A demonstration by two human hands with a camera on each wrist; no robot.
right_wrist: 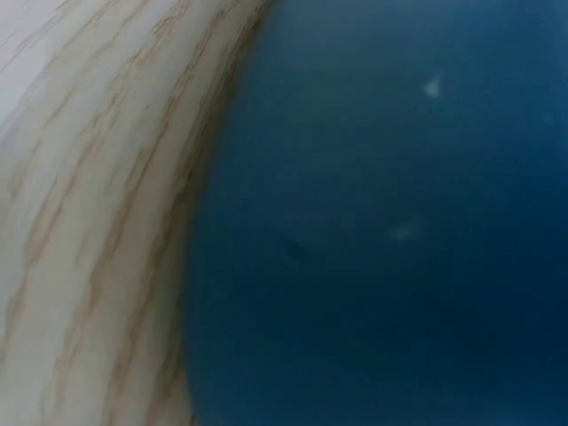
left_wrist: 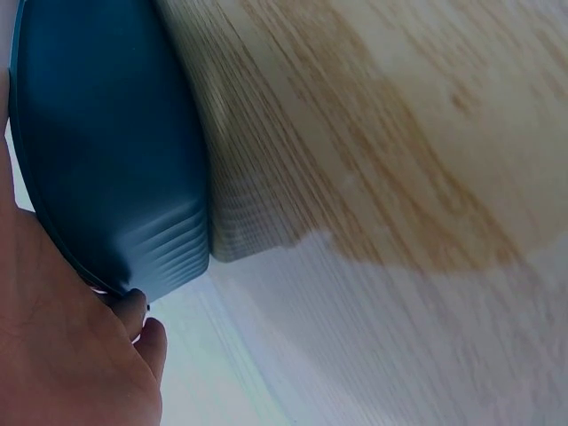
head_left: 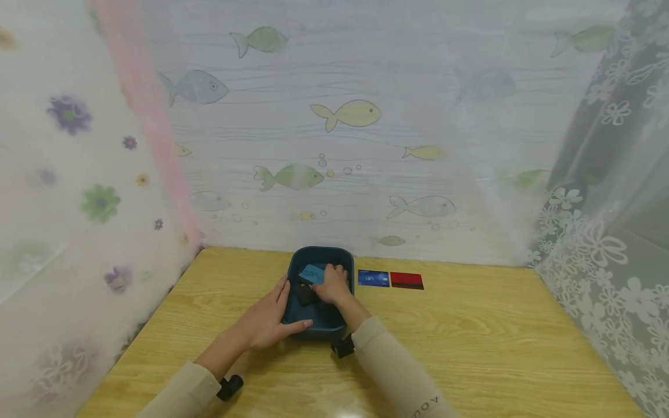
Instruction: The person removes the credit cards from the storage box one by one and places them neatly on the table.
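Note:
A dark blue plastic bin [head_left: 325,331] stands on the table. My left hand [head_left: 263,318] rests against its left side, fingers fairly straight along the wall and thumb over the front rim. In the left wrist view, fingertips [left_wrist: 153,344] touch the bin's corner. Inside the bin, my right hand [head_left: 333,285] pinches the edge of a light blue card [head_left: 312,273] between thumb and fingers; its fingertips are partly hidden. A black flat item [head_left: 306,295] lies below the card. Only the bin's blurred wall [right_wrist: 373,222] and the tabletop fill the right wrist view.
To the right of the bin, a blue bank card [head_left: 373,278] and a red card with a dark stripe [head_left: 407,281] lie side by side on the wood-grain table [head_left: 470,337]. Fish-patterned sheeting [head_left: 345,186] hangs behind the table, with floral sheeting at both sides.

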